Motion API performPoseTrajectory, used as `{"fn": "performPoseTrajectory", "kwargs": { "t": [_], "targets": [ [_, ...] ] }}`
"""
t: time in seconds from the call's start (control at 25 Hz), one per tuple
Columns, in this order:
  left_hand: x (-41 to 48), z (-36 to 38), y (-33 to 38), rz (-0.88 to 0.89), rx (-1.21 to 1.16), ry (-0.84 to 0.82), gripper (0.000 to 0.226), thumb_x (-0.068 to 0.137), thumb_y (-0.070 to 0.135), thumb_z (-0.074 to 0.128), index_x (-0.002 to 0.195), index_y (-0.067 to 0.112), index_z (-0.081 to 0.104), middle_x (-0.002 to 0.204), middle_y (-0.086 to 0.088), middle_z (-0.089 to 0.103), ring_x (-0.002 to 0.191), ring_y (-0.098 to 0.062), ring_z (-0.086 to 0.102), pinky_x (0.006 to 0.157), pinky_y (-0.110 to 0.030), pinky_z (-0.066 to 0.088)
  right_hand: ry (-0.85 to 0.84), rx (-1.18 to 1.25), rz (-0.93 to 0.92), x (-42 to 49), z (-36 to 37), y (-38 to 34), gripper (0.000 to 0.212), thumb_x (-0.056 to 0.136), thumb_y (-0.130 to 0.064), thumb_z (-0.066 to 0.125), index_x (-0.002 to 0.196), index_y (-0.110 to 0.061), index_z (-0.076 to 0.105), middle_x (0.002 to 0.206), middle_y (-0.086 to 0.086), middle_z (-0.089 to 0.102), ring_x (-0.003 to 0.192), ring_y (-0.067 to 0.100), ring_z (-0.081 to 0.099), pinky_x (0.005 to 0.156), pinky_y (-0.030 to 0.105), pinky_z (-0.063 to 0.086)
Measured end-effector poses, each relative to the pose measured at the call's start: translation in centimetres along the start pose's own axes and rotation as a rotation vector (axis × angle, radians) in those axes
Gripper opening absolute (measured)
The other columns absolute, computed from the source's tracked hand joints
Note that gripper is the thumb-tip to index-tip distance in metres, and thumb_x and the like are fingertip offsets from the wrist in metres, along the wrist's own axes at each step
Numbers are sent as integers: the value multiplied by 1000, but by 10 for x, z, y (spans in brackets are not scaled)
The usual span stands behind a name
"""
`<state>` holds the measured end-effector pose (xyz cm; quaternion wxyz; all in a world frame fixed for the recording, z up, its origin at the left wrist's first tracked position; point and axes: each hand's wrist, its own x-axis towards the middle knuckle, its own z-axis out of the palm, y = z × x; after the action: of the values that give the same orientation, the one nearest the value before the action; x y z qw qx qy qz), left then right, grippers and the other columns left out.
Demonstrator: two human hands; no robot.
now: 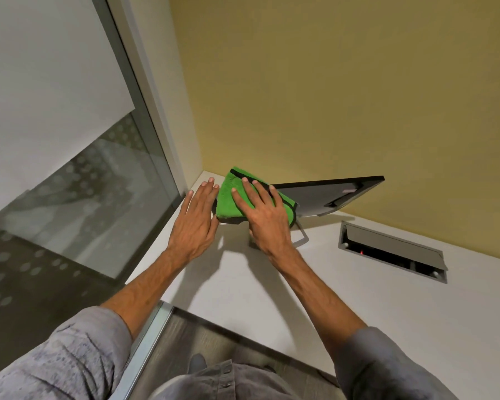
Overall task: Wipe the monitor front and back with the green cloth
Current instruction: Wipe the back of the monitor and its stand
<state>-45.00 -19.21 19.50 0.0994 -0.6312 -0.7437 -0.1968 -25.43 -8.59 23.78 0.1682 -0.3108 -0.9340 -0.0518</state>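
Pressed the green cloth (233, 195) against the left end of the monitor (324, 197) with the right hand (264, 216). Laid the fingers (250, 194) straight and spread on the cloth, released rather than clenched, with the palm flat over its lower right part. Draped the folded, dark-edged cloth over the monitor's left corner.

Set the left hand (195, 217) just beside the cloth, at its 9 o'clock, fingers straight and close together, grasping nothing. Could not tell whether that hand touched the monitor's hidden left edge or only the cloth's border.

Found the monitor standing on the white bench (300, 290) toward the far corner, at about 12 o'clock from the body. Tilted, thin and dark-rimmed, with a grey face turned up toward the camera. Could not tell whether that face was front or back. Rested on a grey frame stand (300, 239), partly hidden behind the right wrist.

Noted a grey cable hatch (393, 251) sunk into the bench at 4 o'clock from the monitor, well apart from both hands, lid raised, with a small red light inside. Noted a yellow wall (358, 82) behind the bench at 12 to 3 o'clock. Noted a glass pane (84, 203) with a dotted pattern at 9 o'clock and a pale blind (41, 82) covering its upper part. Wore grey sleeves (70, 365) pushed up to the elbows.
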Motion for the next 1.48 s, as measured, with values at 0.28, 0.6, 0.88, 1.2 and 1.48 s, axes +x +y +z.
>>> {"fn": "performPoseTrajectory", "kwargs": {
  "t": [0.28,0.6,0.88,1.2,1.48],
  "targets": [
    [0,-1,-2,29,-70,-9,82,106,23,59,172,9,13,181,-7,8,168,-19,9,135,-51,14,-127,10,16,15,5,5,105,82,17,65,167,-32,26,176,6,23,160,44,20,123,72,23],
    [2,2,3,-50,-105,28,75,106,33,53,172,16,20,181,1,13,168,-20,11,134,-53,14,-143,-28,132,7,-13,78,106,78,6,81,165,-29,34,170,5,36,157,38,30,124,66,29],
    [5,4,9,-76,-110,29,73,108,39,50,171,17,21,181,0,14,167,-21,13,134,-55,14,-116,-53,426,-40,-36,207,101,72,14,74,161,-24,44,164,8,45,153,40,35,117,67,38],
    [9,-3,16,-82,-151,-1,67,113,44,39,172,18,20,181,-1,14,168,-18,9,136,-51,9,235,202,723,-40,-25,208,91,81,16,54,162,-22,41,169,7,37,155,37,33,113,62,46],
    [21,-4,4,-29,-119,-96,61,117,43,27,173,20,18,181,1,15,167,-18,10,136,-45,8,71,65,297,-3,28,62,114,74,19,65,169,-28,22,177,1,17,163,37,12,127,66,24]
  ]
}}
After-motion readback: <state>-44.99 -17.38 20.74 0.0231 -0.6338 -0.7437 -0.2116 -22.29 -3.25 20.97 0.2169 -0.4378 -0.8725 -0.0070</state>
